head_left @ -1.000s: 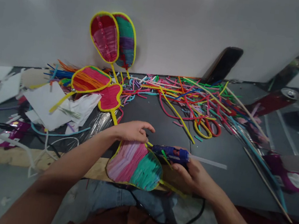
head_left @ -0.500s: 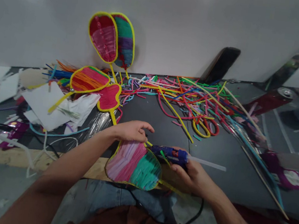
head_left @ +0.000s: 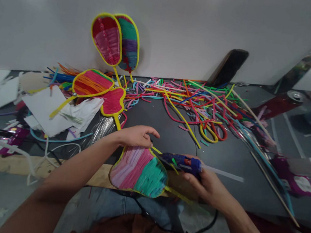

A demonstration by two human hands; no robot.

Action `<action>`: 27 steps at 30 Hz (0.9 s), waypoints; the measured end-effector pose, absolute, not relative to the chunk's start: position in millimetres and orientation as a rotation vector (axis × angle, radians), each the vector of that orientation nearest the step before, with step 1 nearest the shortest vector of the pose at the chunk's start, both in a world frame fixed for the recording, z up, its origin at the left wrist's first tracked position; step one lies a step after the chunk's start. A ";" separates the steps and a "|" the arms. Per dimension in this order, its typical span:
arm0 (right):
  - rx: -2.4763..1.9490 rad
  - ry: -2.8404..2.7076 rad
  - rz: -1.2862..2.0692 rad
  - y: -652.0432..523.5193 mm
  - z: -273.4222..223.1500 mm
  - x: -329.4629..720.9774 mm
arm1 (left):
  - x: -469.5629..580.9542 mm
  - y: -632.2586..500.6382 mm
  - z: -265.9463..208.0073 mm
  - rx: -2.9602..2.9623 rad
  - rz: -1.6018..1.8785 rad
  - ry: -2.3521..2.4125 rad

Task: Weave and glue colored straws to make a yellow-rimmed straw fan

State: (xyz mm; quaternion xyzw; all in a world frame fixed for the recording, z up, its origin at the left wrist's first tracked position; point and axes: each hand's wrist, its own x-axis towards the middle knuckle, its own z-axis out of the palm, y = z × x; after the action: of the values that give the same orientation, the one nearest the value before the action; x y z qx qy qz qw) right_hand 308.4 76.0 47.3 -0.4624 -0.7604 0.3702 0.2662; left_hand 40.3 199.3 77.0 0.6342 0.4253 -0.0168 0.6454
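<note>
A pink, lilac and green fan point(head_left: 140, 170) made of pipe cleaners lies at the table's front edge, rimmed in yellow with its handle pointing right. My left hand point(head_left: 138, 136) is at its top edge, thumb and finger pinched on the yellow pipe cleaner point(head_left: 155, 149) of the rim; the index finger sticks out. In my right hand point(head_left: 209, 184) is a blue hot glue gun point(head_left: 185, 163), its dark nozzle pointing left at the fan's upper right rim. A clear glue stick point(head_left: 224, 173) juts out of the gun's back.
Finished-looking yellow-rimmed fans point(head_left: 106, 40) lean on the white wall. Beside them lie an orange fan point(head_left: 93, 83) and a pink one point(head_left: 113, 102). Loose pipe cleaners point(head_left: 182, 93) spread along the back. A phone point(head_left: 229, 67) leans upright; a red can point(head_left: 283, 103) stands right. The gun's cord point(head_left: 206, 229) hangs below.
My right hand has drawn the glue gun a little to the right, away from the fan's rim. My left hand stays on the rim, almost unmoved.
</note>
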 end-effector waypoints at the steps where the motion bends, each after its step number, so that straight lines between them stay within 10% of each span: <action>1: -1.309 -2.057 0.931 76.1 47.7 313.2 | 40.2 199.3 77.2 1.444 -0.038 0.969; 11: -1.858 -2.335 -0.021 76.2 25.4 365.6 | 36.7 200.7 75.0 1.465 -0.018 0.998; 27: -1.207 -2.056 0.765 91.5 36.8 237.6 | 39.8 198.3 81.6 1.497 0.006 0.980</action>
State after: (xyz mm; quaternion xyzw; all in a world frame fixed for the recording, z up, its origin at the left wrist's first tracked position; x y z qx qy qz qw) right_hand 237.6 91.5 36.8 -0.4576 -0.7798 0.2901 0.3135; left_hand 39.8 198.3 81.6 0.6526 0.4270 0.0027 0.6259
